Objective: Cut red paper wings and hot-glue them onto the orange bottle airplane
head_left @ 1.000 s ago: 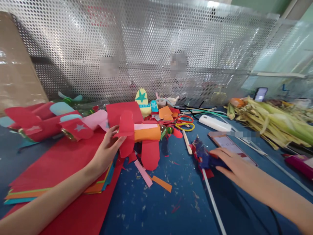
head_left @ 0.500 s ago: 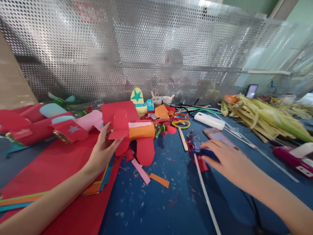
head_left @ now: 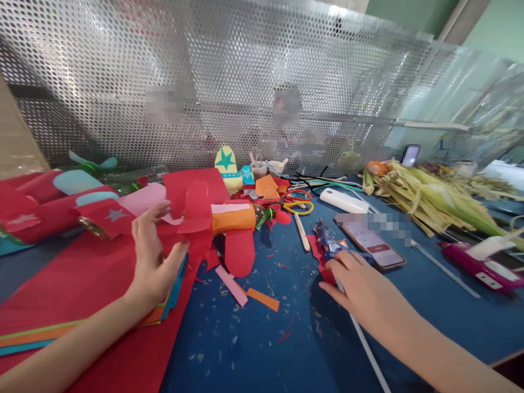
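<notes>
A toy plane made from a green plastic bottle point(head_left: 262, 214), wrapped in orange paper point(head_left: 233, 220) with red paper wings point(head_left: 239, 252), lies on the table. My left hand point(head_left: 152, 262) is just left of its tail, fingers spread and apart from it. A blue glue gun point(head_left: 326, 238) with a long white glue stick point(head_left: 370, 349) rests on scraps of red paper point(head_left: 317, 254). Over the gun's rear, my right hand point(head_left: 364, 286) has its thumb and fingers apart, the fingertips at the gun and stick. Part of the gun is hidden beneath that hand.
Stacked coloured paper point(head_left: 94, 284) lies at left below finished red paper-covered bottles point(head_left: 36, 202). Scissors point(head_left: 298, 206), a wooden stick point(head_left: 302, 232), a white device point(head_left: 344, 201) and a phone point(head_left: 372, 243) sit ahead. Corn husks point(head_left: 429, 196) and a magenta power strip point(head_left: 478, 267) are at right.
My left hand has let go of the plane's tail and drawn back left. My right hand has loosened from the glue gun's handle and shifted toward the glue stick. The view has turned right.
</notes>
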Demonstrator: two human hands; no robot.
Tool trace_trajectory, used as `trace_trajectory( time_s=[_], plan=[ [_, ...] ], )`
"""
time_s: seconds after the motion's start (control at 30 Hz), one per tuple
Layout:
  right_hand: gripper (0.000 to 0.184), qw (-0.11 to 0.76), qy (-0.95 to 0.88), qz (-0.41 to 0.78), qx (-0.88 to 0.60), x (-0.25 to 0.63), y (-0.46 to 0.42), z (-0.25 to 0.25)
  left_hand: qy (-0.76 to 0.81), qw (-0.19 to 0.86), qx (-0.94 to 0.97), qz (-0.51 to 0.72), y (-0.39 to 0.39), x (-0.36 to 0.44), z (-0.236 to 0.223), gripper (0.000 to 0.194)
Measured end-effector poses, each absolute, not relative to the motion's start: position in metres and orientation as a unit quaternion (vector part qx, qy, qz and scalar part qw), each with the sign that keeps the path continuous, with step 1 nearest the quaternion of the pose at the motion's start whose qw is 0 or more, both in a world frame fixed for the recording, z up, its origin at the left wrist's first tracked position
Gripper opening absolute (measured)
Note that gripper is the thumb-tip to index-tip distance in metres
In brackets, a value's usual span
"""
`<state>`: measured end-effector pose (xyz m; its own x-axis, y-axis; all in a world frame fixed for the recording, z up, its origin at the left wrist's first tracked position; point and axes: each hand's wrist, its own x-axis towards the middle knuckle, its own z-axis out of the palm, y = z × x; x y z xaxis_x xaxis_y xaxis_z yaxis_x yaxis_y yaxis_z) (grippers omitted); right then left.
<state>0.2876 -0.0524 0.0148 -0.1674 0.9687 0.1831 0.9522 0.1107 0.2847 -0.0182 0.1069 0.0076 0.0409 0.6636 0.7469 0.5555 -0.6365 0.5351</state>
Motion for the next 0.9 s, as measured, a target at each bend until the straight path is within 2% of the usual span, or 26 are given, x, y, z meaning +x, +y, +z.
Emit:
trace_trajectory(
  time_s=[0.07,0.17,0.23,0.3,0.4,0.5,0.67,0.77,0.83,0.9],
  plan=[
    [0.014,0.054,0.742,0.187,0.642,0.284,-0.053,0.010,0.383,-0.051,0.745,0.543,0.096,-0.015,0.013,0.057],
    [0.028,0.068,0.740,0.192,0.641,0.279,-0.054,0.004,0.313,-0.111,0.778,0.533,0.074,-0.009,0.018,0.066],
    [0.037,0.068,0.738,0.197,0.641,0.276,-0.055,0.002,0.258,-0.097,0.807,0.523,0.059,-0.007,0.016,0.067],
    [0.040,0.063,0.732,0.207,0.646,0.273,-0.054,-0.001,0.201,-0.098,0.850,0.478,0.044,-0.006,0.010,0.058],
    [0.035,0.057,0.716,0.228,0.657,0.271,-0.050,-0.004,0.104,-0.124,0.903,0.399,0.029,-0.005,0.001,0.041],
    [0.030,0.065,0.707,0.242,0.661,0.273,-0.044,-0.004,0.043,-0.114,0.917,0.380,0.023,-0.001,-0.004,0.035],
    [0.018,0.082,0.721,0.250,0.641,0.277,-0.041,-0.001,0.087,-0.053,0.934,0.342,0.027,0.008,-0.002,0.030],
    [0.022,0.085,0.720,0.254,0.640,0.276,-0.043,-0.003,0.096,-0.038,0.936,0.338,0.027,0.010,0.000,0.028],
    [0.015,0.092,0.725,0.250,0.635,0.276,-0.044,-0.005,0.092,-0.035,0.937,0.335,0.026,0.010,0.001,0.029],
    [0.020,0.096,0.727,0.245,0.634,0.276,-0.045,-0.007,0.091,-0.030,0.938,0.332,0.025,0.009,0.002,0.029]
  ],
)
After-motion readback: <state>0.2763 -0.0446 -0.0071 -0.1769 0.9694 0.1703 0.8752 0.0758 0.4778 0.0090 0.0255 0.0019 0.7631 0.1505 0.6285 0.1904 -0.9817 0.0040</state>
